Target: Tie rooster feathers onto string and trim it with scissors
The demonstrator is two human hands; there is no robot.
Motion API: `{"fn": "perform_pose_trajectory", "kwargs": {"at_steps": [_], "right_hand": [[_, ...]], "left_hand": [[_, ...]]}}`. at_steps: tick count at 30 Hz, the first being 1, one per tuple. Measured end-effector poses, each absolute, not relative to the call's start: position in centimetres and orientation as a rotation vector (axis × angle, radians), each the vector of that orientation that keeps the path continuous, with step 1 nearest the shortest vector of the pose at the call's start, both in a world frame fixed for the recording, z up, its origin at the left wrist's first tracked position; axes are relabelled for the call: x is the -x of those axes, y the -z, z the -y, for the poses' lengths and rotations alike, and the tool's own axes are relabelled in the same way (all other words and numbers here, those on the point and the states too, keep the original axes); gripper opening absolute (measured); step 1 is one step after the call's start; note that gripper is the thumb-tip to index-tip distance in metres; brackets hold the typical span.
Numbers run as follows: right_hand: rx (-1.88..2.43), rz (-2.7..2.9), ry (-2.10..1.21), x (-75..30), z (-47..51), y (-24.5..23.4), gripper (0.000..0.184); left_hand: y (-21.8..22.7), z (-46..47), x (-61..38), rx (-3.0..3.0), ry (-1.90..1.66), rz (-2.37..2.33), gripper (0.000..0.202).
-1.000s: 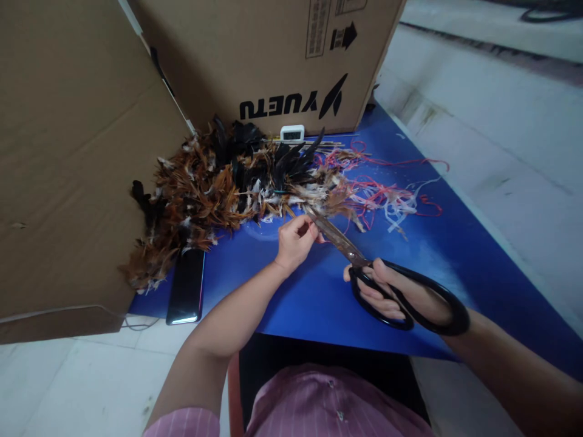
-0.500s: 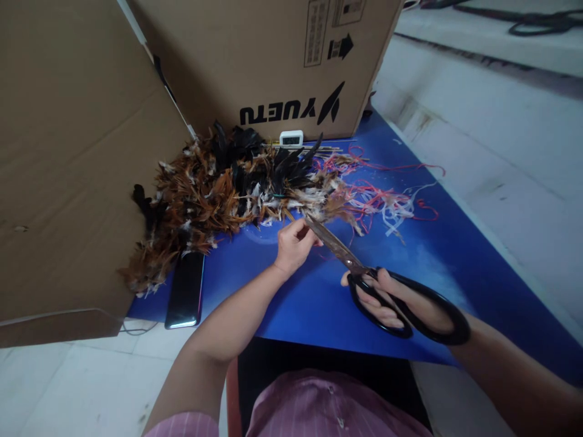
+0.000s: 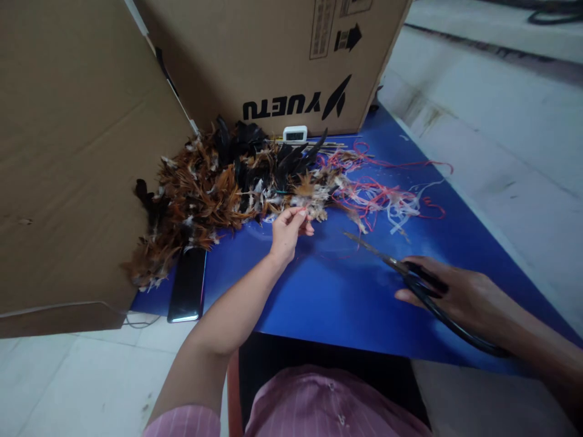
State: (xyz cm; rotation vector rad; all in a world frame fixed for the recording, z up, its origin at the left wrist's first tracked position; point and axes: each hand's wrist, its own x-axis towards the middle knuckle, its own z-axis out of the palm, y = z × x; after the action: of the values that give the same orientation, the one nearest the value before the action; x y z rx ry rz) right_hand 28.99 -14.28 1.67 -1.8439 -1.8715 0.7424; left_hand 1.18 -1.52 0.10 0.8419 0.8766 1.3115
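Note:
My left hand (image 3: 286, 233) is closed in a pinch at the front edge of the feather pile. A speck of red shows at its fingertips, and a brown feather tuft (image 3: 307, 187) stands just beyond them; what the fingers grip is too small to make out. To the right, my right hand (image 3: 455, 297) is wrapped round the black handles of large scissors (image 3: 382, 255). The blades look closed and point left, apart from my left hand. Brown, black and white feathers (image 3: 214, 194) lie heaped across the blue table (image 3: 291, 303).
Tangled red and white strings (image 3: 387, 200) lie right of the feathers. Thin sticks (image 3: 334, 145) and a small white digital display (image 3: 295, 133) sit behind. A phone (image 3: 187, 285) rests at the left. Cardboard boxes (image 3: 204, 54) stand at the back and left.
The scissors have moved right and away from my left hand, turned edge-on. My left hand has shifted slightly left, and a brown tuft now shows above its fingertips.

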Motion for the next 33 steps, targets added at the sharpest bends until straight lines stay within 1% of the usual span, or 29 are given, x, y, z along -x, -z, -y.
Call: {"fn": "perform_pose_trajectory", "kwargs": {"at_steps": [1, 2, 4, 6, 11, 16, 22, 26, 30, 33], "right_hand": [[1.913, 1.940, -0.540, -29.9, 14.1, -1.1, 0.060], [1.945, 2.008, -0.403, -30.8, 14.0, -0.6, 0.063], [2.004, 2.108, -0.234, -32.7, 13.8, 0.4, 0.069], [1.979, 2.161, -0.190, -34.5, 13.7, 1.1, 0.065], [1.821, 2.197, -0.233, -37.2, 13.5, 1.8, 0.056], [1.776, 2.226, -0.191, -38.2, 13.2, 1.8, 0.052], [1.484, 2.418, 0.065, -38.4, 13.5, 0.5, 0.047], [1.334, 2.471, 0.250, -39.1, 13.3, 1.0, 0.047], [1.278, 2.437, 0.455, -39.5, 13.0, 1.7, 0.044], [1.365, 2.417, 0.638, -38.0, 13.3, 0.8, 0.042]], "left_hand": [[-0.1, 1.5, -1.1, -0.824, -1.297, -0.870, 0.032], [-0.1, 1.5, -1.1, -0.808, -1.284, -0.858, 0.030], [-0.1, 1.4, -1.0, -0.781, -1.266, -0.831, 0.029], [0.0, 1.4, -0.9, -0.757, -1.254, -0.812, 0.029], [0.3, 1.1, -0.6, -0.719, -1.253, -0.803, 0.029], [0.3, 0.6, -0.2, -0.693, -1.270, -0.812, 0.027], [0.4, 0.0, 0.9, -0.625, -1.309, -0.801, 0.020], [0.4, -0.2, 1.6, -0.575, -1.348, -0.779, 0.016], [0.4, -0.3, 2.1, -0.543, -1.386, -0.756, 0.013], [0.5, -0.5, 2.3, -0.533, -1.404, -0.727, 0.011]]}}
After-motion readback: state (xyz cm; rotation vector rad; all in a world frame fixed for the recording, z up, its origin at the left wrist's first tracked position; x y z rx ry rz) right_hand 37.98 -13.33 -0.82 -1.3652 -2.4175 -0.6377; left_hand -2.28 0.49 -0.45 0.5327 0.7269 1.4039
